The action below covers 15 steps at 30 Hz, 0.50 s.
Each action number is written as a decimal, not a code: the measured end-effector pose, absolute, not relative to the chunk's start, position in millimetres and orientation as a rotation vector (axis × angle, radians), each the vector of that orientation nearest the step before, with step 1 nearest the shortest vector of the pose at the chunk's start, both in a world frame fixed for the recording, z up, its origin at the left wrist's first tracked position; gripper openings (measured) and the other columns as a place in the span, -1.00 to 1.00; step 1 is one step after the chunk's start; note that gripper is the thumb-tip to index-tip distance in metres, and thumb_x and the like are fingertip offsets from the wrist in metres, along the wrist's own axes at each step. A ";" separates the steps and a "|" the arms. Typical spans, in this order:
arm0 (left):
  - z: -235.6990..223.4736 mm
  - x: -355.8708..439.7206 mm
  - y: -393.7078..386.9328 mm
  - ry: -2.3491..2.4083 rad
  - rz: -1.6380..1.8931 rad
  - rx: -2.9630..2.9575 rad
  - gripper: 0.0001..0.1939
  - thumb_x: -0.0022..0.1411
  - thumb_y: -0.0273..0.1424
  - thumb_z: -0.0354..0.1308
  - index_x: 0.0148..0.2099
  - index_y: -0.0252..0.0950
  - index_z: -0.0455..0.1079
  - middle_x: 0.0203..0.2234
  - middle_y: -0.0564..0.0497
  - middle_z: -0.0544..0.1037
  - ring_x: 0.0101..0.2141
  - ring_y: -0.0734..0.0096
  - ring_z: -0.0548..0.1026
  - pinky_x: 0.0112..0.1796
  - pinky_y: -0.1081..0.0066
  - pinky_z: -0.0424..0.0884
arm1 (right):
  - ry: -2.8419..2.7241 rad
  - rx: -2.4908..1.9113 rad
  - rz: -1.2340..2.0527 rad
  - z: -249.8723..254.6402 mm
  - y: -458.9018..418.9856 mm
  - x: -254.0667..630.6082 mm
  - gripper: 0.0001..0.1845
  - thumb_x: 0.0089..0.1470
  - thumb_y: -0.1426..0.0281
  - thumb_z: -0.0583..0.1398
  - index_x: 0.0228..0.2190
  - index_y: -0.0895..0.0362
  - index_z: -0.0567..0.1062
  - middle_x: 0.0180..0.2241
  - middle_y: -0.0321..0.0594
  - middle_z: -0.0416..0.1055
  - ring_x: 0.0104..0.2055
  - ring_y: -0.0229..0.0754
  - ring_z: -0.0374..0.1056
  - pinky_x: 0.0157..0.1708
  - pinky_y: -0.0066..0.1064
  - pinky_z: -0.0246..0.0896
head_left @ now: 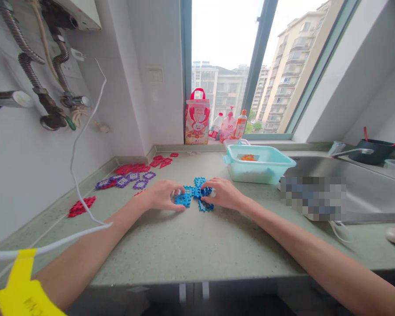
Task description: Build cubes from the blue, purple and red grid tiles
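Several blue toothed plastic building tiles [206, 206] lie in a cluster on the counter, partly covered by my fingers. My left hand [164, 195] is curled around the left edge of a blue tile [183, 200], thumb at the near side and fingers at the far side. From the right, my right hand [222, 193] pinches a darker blue tile in the middle of the cluster. Another blue tile [199, 181] lies just beyond it. Whether the tiles are locked together is too small to tell.
Purple tiles [122, 181] and red tiles [131, 169] lie at the back left, with more red tiles [81, 206] nearer. A turquoise basket [260, 173] holding orange pieces stands at the back right, beside the sink [365, 188]. A white cable [73, 162] hangs at left.
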<state>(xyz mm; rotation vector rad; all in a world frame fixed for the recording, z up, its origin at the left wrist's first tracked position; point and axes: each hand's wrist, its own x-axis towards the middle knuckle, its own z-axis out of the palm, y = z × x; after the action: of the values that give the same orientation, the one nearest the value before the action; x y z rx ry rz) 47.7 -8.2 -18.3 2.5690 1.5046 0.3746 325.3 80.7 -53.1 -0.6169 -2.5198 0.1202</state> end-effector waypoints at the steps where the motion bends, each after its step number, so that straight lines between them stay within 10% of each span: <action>1: -18.5 47.7 -8.3 1.514 0.371 2.560 -0.57 0.09 -0.04 0.37 -0.08 -0.18 0.56 -0.34 0.02 0.58 -0.39 0.30 0.48 -0.35 0.37 0.30 | -2.520 -0.609 0.121 -52.8 81.1 325.7 -0.68 0.07 0.27 0.44 -0.11 0.01 0.64 -0.18 -0.18 0.63 -0.11 -0.03 0.53 -0.05 -0.23 0.40; 15: -20.3 50.4 -5.6 1.554 0.438 2.472 -0.57 0.03 -0.08 0.38 -0.08 -0.18 0.58 -0.38 0.06 0.59 -0.43 0.37 0.48 -0.39 0.42 0.26 | -2.366 -0.607 0.249 -62.6 107.8 351.5 -0.68 0.15 0.29 0.38 -0.05 0.06 0.63 -0.12 -0.17 0.61 -0.11 -0.09 0.53 -0.05 -0.25 0.40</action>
<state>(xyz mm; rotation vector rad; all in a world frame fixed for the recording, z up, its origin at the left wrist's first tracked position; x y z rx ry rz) 50.4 -5.6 -20.3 2.4725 1.5536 0.4380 351.5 107.8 -62.6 -0.6065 -2.3658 0.2486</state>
